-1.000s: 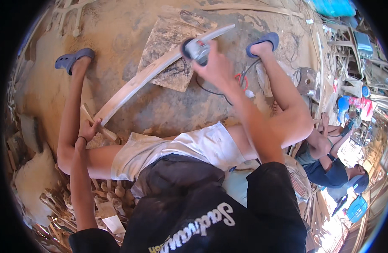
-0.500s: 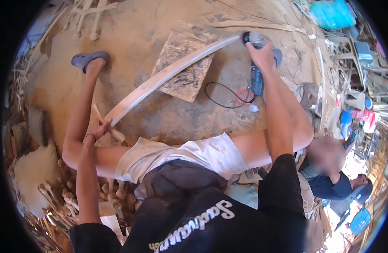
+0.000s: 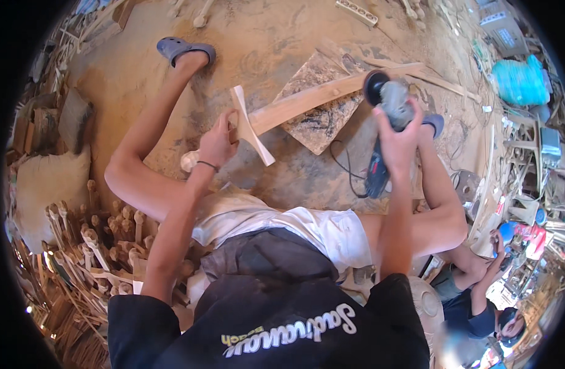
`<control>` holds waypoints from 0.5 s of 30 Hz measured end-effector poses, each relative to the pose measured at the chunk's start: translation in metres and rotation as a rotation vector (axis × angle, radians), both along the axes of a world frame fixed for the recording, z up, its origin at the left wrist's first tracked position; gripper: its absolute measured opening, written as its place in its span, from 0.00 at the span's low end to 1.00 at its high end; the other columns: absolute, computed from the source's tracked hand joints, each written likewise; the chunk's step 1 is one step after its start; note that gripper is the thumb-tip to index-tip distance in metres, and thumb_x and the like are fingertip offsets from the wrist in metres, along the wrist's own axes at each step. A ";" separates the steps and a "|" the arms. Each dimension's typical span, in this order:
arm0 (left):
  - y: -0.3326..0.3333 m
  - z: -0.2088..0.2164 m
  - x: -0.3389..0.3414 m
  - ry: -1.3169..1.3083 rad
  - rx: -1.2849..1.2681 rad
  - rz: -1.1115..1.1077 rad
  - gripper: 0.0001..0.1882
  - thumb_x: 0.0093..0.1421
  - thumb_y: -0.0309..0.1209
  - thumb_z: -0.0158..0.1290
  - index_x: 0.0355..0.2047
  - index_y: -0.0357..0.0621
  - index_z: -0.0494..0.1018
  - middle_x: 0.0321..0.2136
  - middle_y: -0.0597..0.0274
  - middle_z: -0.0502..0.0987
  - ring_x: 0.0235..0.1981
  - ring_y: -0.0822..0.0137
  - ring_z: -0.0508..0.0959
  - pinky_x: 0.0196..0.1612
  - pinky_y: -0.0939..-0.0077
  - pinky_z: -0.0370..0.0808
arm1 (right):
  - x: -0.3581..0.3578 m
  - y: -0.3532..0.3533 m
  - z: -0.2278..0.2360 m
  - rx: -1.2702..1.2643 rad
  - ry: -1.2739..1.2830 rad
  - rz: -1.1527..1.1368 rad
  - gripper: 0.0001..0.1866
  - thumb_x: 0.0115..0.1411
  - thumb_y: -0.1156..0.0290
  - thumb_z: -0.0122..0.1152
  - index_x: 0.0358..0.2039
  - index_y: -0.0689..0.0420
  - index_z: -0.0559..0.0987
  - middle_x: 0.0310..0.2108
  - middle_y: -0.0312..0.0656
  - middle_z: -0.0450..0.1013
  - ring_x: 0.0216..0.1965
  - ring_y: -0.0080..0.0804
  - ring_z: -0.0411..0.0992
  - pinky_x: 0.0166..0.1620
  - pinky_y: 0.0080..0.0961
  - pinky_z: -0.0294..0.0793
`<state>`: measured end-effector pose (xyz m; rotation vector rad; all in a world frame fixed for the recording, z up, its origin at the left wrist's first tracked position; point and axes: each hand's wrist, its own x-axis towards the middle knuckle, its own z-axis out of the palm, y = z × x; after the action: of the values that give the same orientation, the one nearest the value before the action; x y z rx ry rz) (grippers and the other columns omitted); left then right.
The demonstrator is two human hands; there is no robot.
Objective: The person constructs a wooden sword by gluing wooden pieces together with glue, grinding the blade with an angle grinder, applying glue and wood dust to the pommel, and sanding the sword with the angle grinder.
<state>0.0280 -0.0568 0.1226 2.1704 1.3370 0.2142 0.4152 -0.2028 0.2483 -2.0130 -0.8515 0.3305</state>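
A pale wooden sword slants up to the right in front of me, its broad face showing. My left hand is closed round its grip, between the flared crossguard and the rounded pommel. My right hand grips the head of an angle grinder, whose blue body hangs down below the hand. The grinder's dark disc overlaps the far part of the blade; whether they touch I cannot tell. Under the blade lies a stained square board.
A dark cord loops beside the grinder. Behind the blade tip lies a wooden strip, with a power strip farther off. Carved wooden pieces crowd the lower left. Another person sits at the lower right.
The sword has turned from its narrow edge to its broad face, and its hilt has risen off my left leg. The grinder has come back from the tip onto the blade. My view has shifted.
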 end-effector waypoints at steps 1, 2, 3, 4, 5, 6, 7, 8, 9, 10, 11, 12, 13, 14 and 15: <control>-0.007 -0.007 0.009 0.068 -0.061 0.085 0.29 0.56 0.32 0.67 0.58 0.54 0.72 0.37 0.50 0.85 0.41 0.41 0.85 0.45 0.52 0.82 | -0.013 -0.002 -0.004 -0.007 -0.082 0.060 0.42 0.57 0.60 0.80 0.67 0.57 0.67 0.57 0.53 0.75 0.58 0.46 0.75 0.61 0.40 0.73; -0.013 -0.013 0.015 0.147 -0.163 0.176 0.30 0.55 0.34 0.68 0.57 0.55 0.71 0.38 0.50 0.85 0.41 0.41 0.85 0.45 0.51 0.82 | -0.028 -0.005 -0.010 -0.017 -0.160 0.119 0.42 0.57 0.59 0.79 0.67 0.53 0.68 0.56 0.53 0.76 0.56 0.49 0.77 0.60 0.41 0.75; -0.018 -0.017 0.017 0.230 -0.124 0.097 0.25 0.53 0.40 0.69 0.51 0.54 0.76 0.37 0.51 0.86 0.40 0.42 0.85 0.44 0.49 0.82 | -0.042 -0.008 -0.015 -0.091 -0.159 0.150 0.42 0.57 0.57 0.78 0.68 0.50 0.67 0.55 0.54 0.77 0.55 0.54 0.79 0.57 0.44 0.77; -0.023 -0.020 0.019 0.244 -0.119 0.050 0.24 0.54 0.41 0.68 0.50 0.54 0.78 0.36 0.50 0.86 0.40 0.43 0.86 0.44 0.49 0.82 | -0.055 -0.011 -0.019 -0.192 -0.133 0.166 0.42 0.58 0.56 0.77 0.69 0.47 0.66 0.54 0.55 0.79 0.53 0.58 0.80 0.54 0.47 0.79; -0.027 -0.022 0.021 0.272 -0.155 0.005 0.22 0.54 0.42 0.67 0.50 0.54 0.80 0.36 0.49 0.86 0.39 0.44 0.86 0.45 0.49 0.83 | -0.065 -0.013 -0.023 -0.282 -0.121 0.241 0.42 0.58 0.55 0.75 0.70 0.45 0.65 0.54 0.56 0.79 0.52 0.60 0.80 0.52 0.49 0.79; -0.031 -0.023 0.022 0.298 -0.190 -0.041 0.21 0.55 0.43 0.67 0.49 0.53 0.83 0.35 0.48 0.87 0.39 0.45 0.86 0.45 0.49 0.83 | -0.075 -0.014 -0.026 -0.395 -0.085 0.303 0.42 0.59 0.54 0.74 0.70 0.44 0.64 0.54 0.57 0.79 0.51 0.61 0.81 0.50 0.51 0.80; -0.035 -0.022 0.024 0.279 -0.190 -0.033 0.19 0.55 0.43 0.66 0.47 0.53 0.83 0.34 0.48 0.86 0.39 0.45 0.86 0.45 0.49 0.83 | -0.084 -0.013 -0.029 -0.506 -0.049 0.366 0.43 0.59 0.53 0.73 0.71 0.42 0.63 0.53 0.57 0.80 0.49 0.62 0.81 0.49 0.53 0.81; -0.039 -0.020 0.025 0.261 -0.189 -0.022 0.18 0.56 0.43 0.65 0.44 0.52 0.84 0.34 0.47 0.86 0.38 0.44 0.86 0.44 0.48 0.83 | -0.093 -0.012 -0.031 -0.538 -0.083 0.417 0.43 0.59 0.52 0.73 0.72 0.43 0.62 0.52 0.57 0.80 0.48 0.62 0.81 0.48 0.54 0.81; -0.042 -0.018 0.026 0.245 -0.189 -0.008 0.16 0.56 0.43 0.65 0.42 0.51 0.85 0.33 0.47 0.86 0.38 0.44 0.86 0.44 0.48 0.83 | -0.103 -0.011 -0.033 -0.570 -0.115 0.472 0.44 0.60 0.52 0.72 0.73 0.43 0.61 0.51 0.57 0.81 0.47 0.62 0.81 0.48 0.54 0.81; -0.044 -0.015 0.028 0.252 -0.206 0.009 0.16 0.56 0.43 0.64 0.42 0.51 0.85 0.33 0.46 0.86 0.38 0.43 0.86 0.44 0.48 0.83 | -0.112 -0.009 -0.035 -0.604 -0.147 0.523 0.45 0.60 0.51 0.71 0.73 0.43 0.60 0.50 0.57 0.81 0.46 0.62 0.82 0.47 0.55 0.81; -0.045 -0.013 0.030 0.256 -0.221 0.024 0.16 0.57 0.42 0.64 0.43 0.51 0.85 0.33 0.46 0.86 0.38 0.42 0.86 0.44 0.47 0.83 | -0.120 -0.008 -0.036 -0.451 -0.187 0.548 0.46 0.60 0.50 0.71 0.74 0.44 0.59 0.45 0.60 0.81 0.42 0.64 0.82 0.45 0.56 0.82; -0.046 -0.011 0.031 0.243 -0.224 0.036 0.16 0.57 0.42 0.63 0.43 0.51 0.85 0.33 0.45 0.86 0.38 0.41 0.85 0.44 0.47 0.83 | -0.127 -0.005 -0.037 -0.501 -0.190 0.561 0.46 0.60 0.50 0.71 0.74 0.44 0.59 0.46 0.59 0.81 0.43 0.63 0.82 0.45 0.55 0.82; -0.046 -0.010 0.032 0.258 -0.259 0.039 0.16 0.57 0.41 0.62 0.44 0.51 0.85 0.34 0.44 0.86 0.39 0.40 0.85 0.45 0.46 0.83 | -0.132 -0.003 -0.038 -0.553 -0.195 0.573 0.46 0.60 0.50 0.71 0.74 0.44 0.60 0.47 0.58 0.82 0.44 0.62 0.82 0.45 0.54 0.82; -0.046 -0.010 0.033 0.255 -0.281 0.044 0.15 0.58 0.40 0.61 0.44 0.52 0.84 0.35 0.44 0.86 0.40 0.39 0.85 0.45 0.46 0.82 | -0.136 0.000 -0.038 -0.600 -0.199 0.581 0.46 0.60 0.50 0.71 0.74 0.44 0.60 0.49 0.57 0.82 0.45 0.60 0.82 0.45 0.53 0.82; -0.046 -0.010 0.033 0.254 -0.309 0.051 0.15 0.58 0.39 0.60 0.45 0.52 0.84 0.36 0.43 0.86 0.40 0.39 0.85 0.46 0.45 0.82 | -0.139 0.002 -0.038 -0.624 -0.202 0.608 0.46 0.60 0.50 0.71 0.75 0.45 0.60 0.47 0.57 0.82 0.44 0.60 0.82 0.44 0.54 0.82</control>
<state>0.0612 -0.1030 0.1121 1.9494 1.4556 -0.2425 0.2763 -0.2006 0.2102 -2.3275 -1.6474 0.8250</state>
